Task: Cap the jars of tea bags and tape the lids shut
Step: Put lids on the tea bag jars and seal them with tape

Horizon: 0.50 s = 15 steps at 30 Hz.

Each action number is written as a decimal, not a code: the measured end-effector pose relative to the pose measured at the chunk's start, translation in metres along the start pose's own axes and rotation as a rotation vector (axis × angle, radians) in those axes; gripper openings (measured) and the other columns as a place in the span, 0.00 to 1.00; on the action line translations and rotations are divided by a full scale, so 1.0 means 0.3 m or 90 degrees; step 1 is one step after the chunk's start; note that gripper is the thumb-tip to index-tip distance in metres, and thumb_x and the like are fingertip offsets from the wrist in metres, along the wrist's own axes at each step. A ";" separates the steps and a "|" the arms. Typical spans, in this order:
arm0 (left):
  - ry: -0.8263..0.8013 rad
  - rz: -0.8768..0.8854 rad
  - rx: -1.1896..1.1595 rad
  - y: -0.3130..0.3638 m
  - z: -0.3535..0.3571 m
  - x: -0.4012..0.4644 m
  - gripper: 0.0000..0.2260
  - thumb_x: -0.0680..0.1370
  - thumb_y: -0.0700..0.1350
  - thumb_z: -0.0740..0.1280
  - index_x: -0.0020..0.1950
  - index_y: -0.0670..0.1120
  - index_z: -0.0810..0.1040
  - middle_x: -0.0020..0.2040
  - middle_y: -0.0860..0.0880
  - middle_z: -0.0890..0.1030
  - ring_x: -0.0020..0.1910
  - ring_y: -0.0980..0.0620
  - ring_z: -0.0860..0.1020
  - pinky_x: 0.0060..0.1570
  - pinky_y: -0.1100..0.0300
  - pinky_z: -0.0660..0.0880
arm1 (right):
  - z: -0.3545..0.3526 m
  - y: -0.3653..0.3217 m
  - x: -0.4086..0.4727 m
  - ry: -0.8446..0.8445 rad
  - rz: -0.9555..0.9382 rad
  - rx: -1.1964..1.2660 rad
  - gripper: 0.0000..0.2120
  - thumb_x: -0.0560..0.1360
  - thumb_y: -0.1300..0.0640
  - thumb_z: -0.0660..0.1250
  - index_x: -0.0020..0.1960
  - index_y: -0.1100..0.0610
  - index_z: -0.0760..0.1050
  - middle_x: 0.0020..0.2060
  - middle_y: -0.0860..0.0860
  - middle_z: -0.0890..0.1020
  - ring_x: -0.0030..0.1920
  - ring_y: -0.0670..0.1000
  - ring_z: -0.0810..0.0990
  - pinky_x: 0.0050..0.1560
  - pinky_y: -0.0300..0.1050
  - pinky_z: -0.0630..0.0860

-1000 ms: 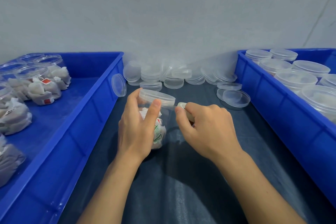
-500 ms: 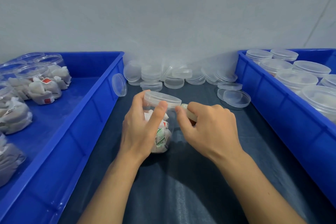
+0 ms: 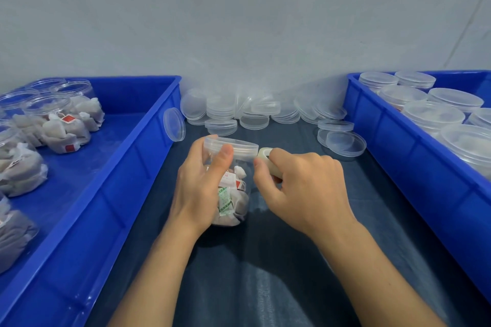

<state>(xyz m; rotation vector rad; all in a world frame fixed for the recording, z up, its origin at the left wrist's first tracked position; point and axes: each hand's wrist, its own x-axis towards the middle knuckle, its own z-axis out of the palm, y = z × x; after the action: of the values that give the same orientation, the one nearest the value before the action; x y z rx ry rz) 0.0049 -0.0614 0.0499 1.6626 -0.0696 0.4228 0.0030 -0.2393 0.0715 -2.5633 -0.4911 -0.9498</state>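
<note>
Taping step, judged. Jar (image 3: pixel 233 194) of tea bags on dark mat between two blue bins, lid (image 3: pixel 230 146) already on. Left hand (image 3: pixel 198 188) wrapped round jar, thumb pressed on lid edge. Right hand (image 3: pixel 300 188) just right of jar, fingers curled round small pale tape roll (image 3: pixel 265 156) touching lid rim. Tape strip itself not discernible. Next, likely: run tape round lid seam while turning jar; needs steady left hold, roll kept against rim.

This is looking like a small packing workstation. A dark tabletop (image 3: pixel 265 287) is sitting against a plain grey wall (image 3: pixel 239 21). Left of it, a blue plastic bin (image 3: pixel 111 194) is holding open jars of tea bags (image 3: pixel 61 119); right of it, another blue bin (image 3: pixel 411 167) is holding capped jars (image 3: pixel 435 117). Loose clear lids (image 3: pixel 252 114) are piling up along its far edge.
</note>
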 end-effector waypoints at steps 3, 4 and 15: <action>-0.016 -0.013 -0.051 -0.007 -0.005 0.002 0.23 0.77 0.68 0.68 0.62 0.53 0.81 0.56 0.46 0.86 0.57 0.43 0.85 0.63 0.33 0.77 | 0.001 0.000 -0.001 -0.005 0.012 0.003 0.23 0.79 0.40 0.57 0.32 0.55 0.63 0.21 0.49 0.67 0.24 0.63 0.67 0.29 0.45 0.56; -0.022 -0.018 -0.060 -0.008 -0.005 0.004 0.21 0.76 0.68 0.69 0.60 0.56 0.82 0.56 0.45 0.86 0.58 0.41 0.85 0.63 0.32 0.77 | 0.001 0.001 -0.002 -0.006 0.017 0.005 0.23 0.79 0.40 0.56 0.32 0.55 0.63 0.21 0.50 0.68 0.24 0.63 0.67 0.29 0.45 0.57; -0.043 -0.011 -0.021 -0.012 -0.003 0.003 0.21 0.80 0.69 0.60 0.58 0.56 0.81 0.56 0.49 0.85 0.59 0.43 0.83 0.63 0.30 0.75 | 0.008 0.023 -0.005 -0.010 0.040 0.009 0.23 0.78 0.39 0.56 0.33 0.53 0.57 0.21 0.49 0.61 0.26 0.64 0.66 0.29 0.46 0.60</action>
<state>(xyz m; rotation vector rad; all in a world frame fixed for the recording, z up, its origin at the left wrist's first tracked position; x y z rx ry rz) 0.0065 -0.0598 0.0469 1.6434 -0.1113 0.3505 0.0064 -0.2446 0.0674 -2.5600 -0.4182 -0.9026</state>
